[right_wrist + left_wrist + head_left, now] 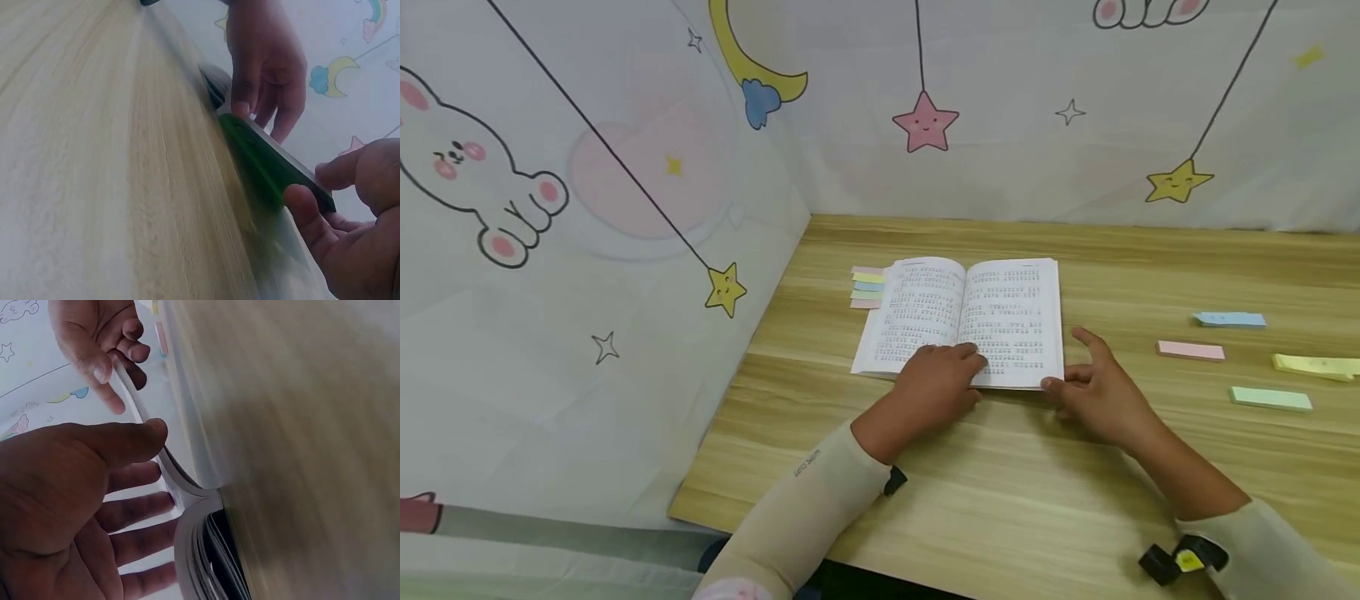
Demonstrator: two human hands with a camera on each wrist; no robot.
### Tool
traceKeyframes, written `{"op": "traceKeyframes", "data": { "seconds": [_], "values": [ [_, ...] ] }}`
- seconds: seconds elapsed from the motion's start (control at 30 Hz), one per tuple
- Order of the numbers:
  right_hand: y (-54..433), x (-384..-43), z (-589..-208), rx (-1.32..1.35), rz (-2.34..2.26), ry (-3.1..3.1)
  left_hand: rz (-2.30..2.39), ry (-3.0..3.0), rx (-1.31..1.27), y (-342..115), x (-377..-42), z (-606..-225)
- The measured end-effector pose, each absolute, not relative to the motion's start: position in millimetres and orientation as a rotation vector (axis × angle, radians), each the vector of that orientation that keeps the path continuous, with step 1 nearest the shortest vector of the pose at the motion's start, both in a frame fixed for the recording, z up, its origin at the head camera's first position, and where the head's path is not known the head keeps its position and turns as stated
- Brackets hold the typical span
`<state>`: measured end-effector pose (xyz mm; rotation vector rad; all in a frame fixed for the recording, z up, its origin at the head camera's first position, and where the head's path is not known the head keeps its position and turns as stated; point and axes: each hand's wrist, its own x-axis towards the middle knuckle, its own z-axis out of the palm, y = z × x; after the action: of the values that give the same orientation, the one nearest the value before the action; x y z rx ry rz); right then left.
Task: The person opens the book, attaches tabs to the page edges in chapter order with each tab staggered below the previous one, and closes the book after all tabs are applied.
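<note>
An open book (1011,292) with printed pages lies on the wooden table, a green cover showing underneath in the right wrist view. Several coloured sticky tabs (868,288) stick out from its left edge. My left hand (936,382) rests across the lower pages near the spine, fingers extended, its thumb (134,445) by the bottom edge. At the lower right corner, my right hand (1101,396) holds the book's edge between thumb and fingers, the index finger raised in the head view. Part of the grip behind the corner is hidden.
To the right lie narrow sticky-note pads: blue (1231,319), pink (1191,351), yellow (1315,366) and green (1270,399). A wall covering (1000,183) with cartoon stars borders the table's back and left sides. The table's front edge runs below the left forearm.
</note>
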<state>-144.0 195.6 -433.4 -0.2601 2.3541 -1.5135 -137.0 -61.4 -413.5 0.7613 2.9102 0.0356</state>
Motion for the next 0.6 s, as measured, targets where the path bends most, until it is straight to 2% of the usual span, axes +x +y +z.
{"op": "traceKeyframes", "data": {
  "seconds": [0.37,0.6],
  "values": [
    [186.4,-140.6,-435.7,-0.324,-1.564,2.399,0.101,2.967,0.904,-59.4,-136.6,-419.7],
    [183.2,-138.0,-432.7,-0.308,-1.402,2.505,0.248,3.117,0.807,-64.2,-137.1,-420.8]
  ]
}}
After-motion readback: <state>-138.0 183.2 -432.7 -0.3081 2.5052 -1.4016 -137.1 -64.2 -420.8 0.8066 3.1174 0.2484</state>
